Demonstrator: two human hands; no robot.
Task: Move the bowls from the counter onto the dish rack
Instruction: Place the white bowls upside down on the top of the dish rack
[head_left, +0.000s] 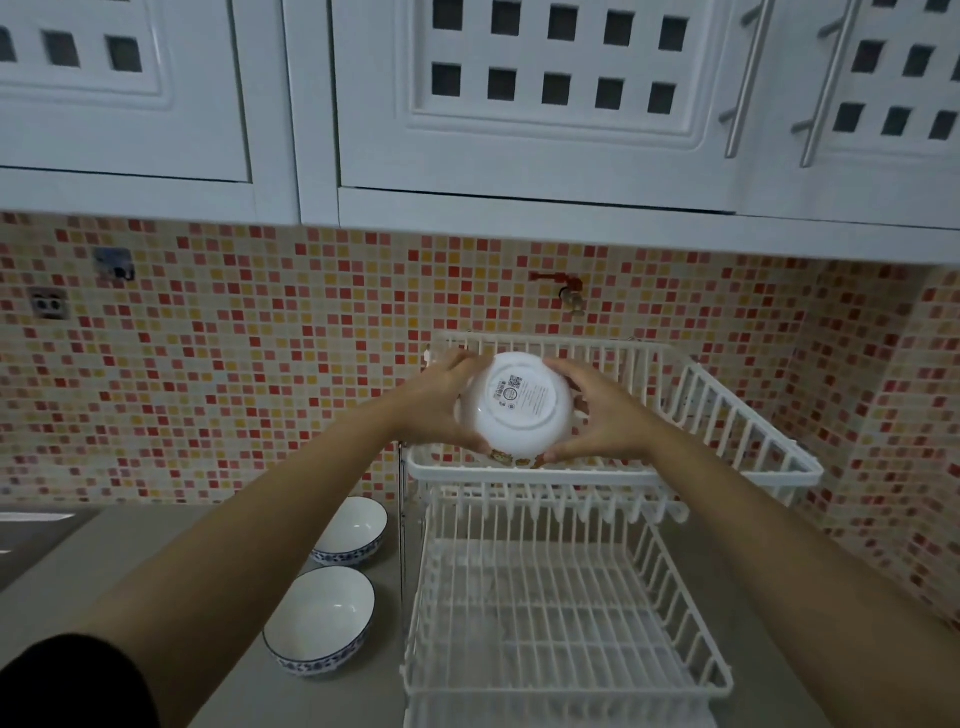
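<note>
A white bowl (517, 408) with a red-orange pattern near its rim is held upside down, its labelled base facing me, over the upper tier of the white wire dish rack (727, 415). My left hand (439, 410) grips its left side and my right hand (605, 415) its right side. Two white bowls with blue patterned bands stand upright on the grey counter, left of the rack: the near bowl (319, 618) and the far bowl (350, 530). The rack's lower tier (550, 618) holds nothing.
White wall cabinets (519, 130) with long metal handles hang low overhead. A mosaic tile wall backs the counter, with a red-handled tap (563, 288) behind the rack and a socket (49, 304) at left. A sink edge (31, 530) shows at far left.
</note>
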